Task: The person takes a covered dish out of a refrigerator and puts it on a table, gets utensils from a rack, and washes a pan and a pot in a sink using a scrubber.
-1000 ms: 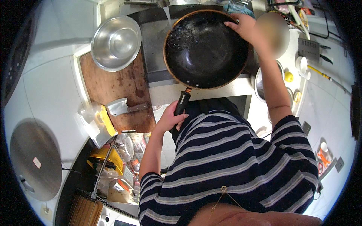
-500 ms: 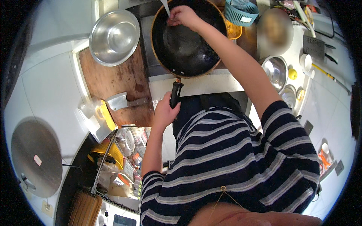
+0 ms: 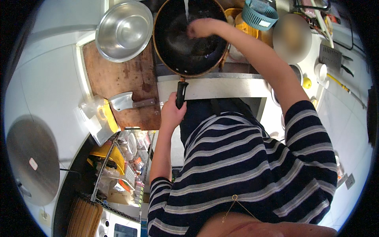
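A black wok [image 3: 169, 59] with a brownish rim is at the top middle, and a stream of water [image 3: 186, 10] runs down into it. My left hand [image 3: 173, 111] is wrapped round its black handle [image 3: 181, 94]. Inside the wok, my right hand [image 3: 200, 29] is bent down against the dark inner surface, just beside the water. Its fingers look curled together and somewhat blurred, and whatever they may hold is hidden.
On the left, a steel basin [image 3: 124, 33] stands by a wooden cutting board [image 3: 118, 75] that carries a cleaver [image 3: 124, 102]. A blue-green basket [image 3: 258, 15] and a yellow basket [image 3: 248, 29] are right of the wok. Beyond my right arm lies a yellow fruit [image 3: 306, 83].
My right hand has moved right and down within the wok, beside the water stream. The wok has shifted slightly left and up in view, my left hand still on its handle.
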Motion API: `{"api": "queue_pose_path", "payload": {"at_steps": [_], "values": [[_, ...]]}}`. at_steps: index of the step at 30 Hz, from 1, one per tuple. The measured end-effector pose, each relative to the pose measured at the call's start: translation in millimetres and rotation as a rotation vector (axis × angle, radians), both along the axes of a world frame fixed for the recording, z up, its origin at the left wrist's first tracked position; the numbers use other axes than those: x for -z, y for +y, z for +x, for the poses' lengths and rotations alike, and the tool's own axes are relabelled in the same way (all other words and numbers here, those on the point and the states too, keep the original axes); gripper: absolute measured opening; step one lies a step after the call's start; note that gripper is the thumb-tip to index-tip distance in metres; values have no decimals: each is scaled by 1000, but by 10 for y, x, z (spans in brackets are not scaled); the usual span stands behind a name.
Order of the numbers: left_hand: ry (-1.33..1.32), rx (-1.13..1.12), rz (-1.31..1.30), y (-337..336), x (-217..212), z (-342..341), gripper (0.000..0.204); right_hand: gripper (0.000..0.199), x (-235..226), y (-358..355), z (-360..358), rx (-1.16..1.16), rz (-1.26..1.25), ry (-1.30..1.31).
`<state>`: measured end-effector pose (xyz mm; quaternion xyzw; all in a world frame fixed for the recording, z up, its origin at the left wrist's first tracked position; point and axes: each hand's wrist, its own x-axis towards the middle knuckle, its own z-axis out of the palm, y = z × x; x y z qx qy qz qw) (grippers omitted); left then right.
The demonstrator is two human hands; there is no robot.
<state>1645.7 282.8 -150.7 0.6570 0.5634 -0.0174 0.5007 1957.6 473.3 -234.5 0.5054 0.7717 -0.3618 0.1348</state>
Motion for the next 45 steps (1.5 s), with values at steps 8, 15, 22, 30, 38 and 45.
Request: {"api": "queue_pose_path", "payload": {"at_steps": [8,15,22,30,38,45], "values": [[-11,29,-11,66,-56,48,37,36,-42,-99,347,991,-364,981],[-42,66,-5,70,-89,77,38,29,122,136,126,1144,-672,1528],[-119,28,-45,101,-62,140,35,43,11,361,-108,806,-1074,1567],[-150,-6,-113,116,-38,154,32,36,-119,674,-125,629,-1054,1145],[-172,-194,-289,75,58,-10,29,29,-896,264,-186,193,-162,497],[-186,-46,-225,188,7,96,32,34,-132,-830,1483,774,351,165]]}}
